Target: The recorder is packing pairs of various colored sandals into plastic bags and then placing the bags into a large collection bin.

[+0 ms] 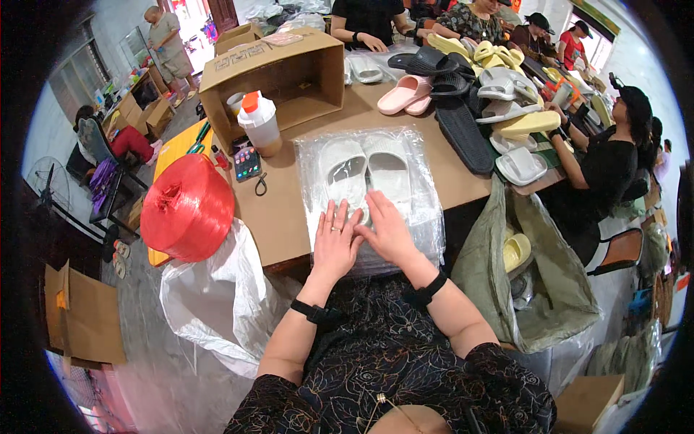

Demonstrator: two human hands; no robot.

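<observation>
A pair of pale grey slide slippers (388, 165) lies side by side in a clear plastic bag (425, 189), toes pointing away from me. The bag rests on top of a pile of clear plastic at the table's near edge. My left hand (335, 243) lies flat with fingers stretched over the heel of the left slipper. Beside it, my right hand (390, 230) presses on the heel of the other slipper through the plastic, fingers extended. The two thumbs nearly meet. Neither hand grips anything; the heel ends are partly hidden under them.
Left stand a red twine roll (188, 206), a lidded bottle (260, 124), a phone (247, 165) and an open cardboard box (289, 87). Loose slippers (463, 134) heap up at the right, above a green sack (477, 253). A white sack (210, 296) hangs left. Co-workers sit around the table.
</observation>
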